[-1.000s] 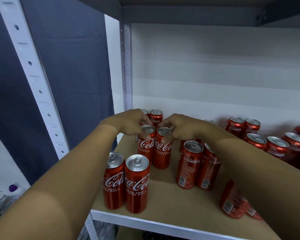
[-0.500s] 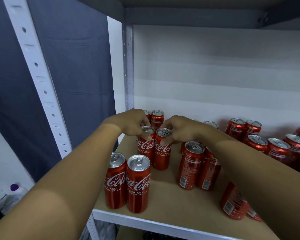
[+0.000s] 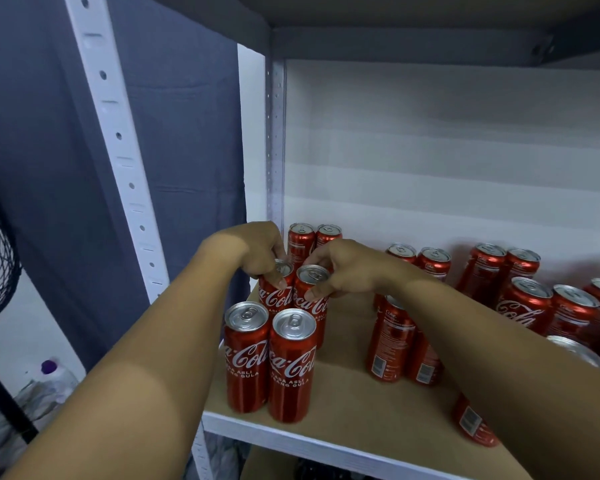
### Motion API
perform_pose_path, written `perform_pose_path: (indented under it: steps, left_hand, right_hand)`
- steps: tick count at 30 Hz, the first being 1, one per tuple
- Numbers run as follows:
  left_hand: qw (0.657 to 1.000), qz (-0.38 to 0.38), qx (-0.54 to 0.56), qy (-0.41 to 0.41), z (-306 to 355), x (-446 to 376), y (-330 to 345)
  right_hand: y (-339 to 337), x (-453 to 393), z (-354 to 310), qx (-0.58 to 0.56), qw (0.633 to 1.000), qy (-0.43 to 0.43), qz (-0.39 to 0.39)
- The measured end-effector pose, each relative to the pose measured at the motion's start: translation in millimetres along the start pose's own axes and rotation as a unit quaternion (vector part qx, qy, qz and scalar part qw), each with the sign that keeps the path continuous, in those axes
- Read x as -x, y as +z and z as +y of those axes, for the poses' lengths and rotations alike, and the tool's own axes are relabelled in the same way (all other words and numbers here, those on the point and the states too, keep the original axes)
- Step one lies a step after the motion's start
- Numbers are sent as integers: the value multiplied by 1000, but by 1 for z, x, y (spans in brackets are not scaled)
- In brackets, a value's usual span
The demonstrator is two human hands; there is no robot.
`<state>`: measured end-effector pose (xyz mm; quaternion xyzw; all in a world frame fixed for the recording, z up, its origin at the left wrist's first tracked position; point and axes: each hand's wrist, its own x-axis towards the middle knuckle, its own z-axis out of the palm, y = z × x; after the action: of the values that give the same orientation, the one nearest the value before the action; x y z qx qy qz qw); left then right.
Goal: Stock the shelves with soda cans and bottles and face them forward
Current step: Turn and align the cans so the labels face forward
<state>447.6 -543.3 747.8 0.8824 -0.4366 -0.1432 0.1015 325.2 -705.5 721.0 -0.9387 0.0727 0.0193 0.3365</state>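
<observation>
Slim red Coca-Cola cans stand on a wooden shelf board (image 3: 354,403). My left hand (image 3: 257,254) grips the top rim of one can (image 3: 274,296) in the second row. My right hand (image 3: 340,268) grips the top of the can beside it (image 3: 310,299). Both show their logos toward me. In front of them stand two cans, one on the left (image 3: 246,358) and one on the right (image 3: 293,365), logos forward. Two more cans (image 3: 302,240) stand behind at the back wall.
Two cans (image 3: 392,341) right of centre show their barcodes. Several more cans (image 3: 523,303) crowd the right side, and one (image 3: 471,424) sits under my right forearm. A white perforated upright (image 3: 118,140) and a dark curtain stand at the left.
Both hands stay on the same two can tops. The view has shifted, so the shelf sits a little lower and further right in the frame.
</observation>
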Motion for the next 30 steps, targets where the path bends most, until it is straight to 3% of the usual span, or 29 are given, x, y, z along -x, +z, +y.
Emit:
perform_pose_path:
  steps: [20,30]
  left_hand:
    - [998,3,14,-61,2,18,1]
    - [997,25,49,-48,-1,14,8]
  right_hand:
    - [14,5,-10,54,997,-53,20]
    - [13,2,-8,90,994,-58,24]
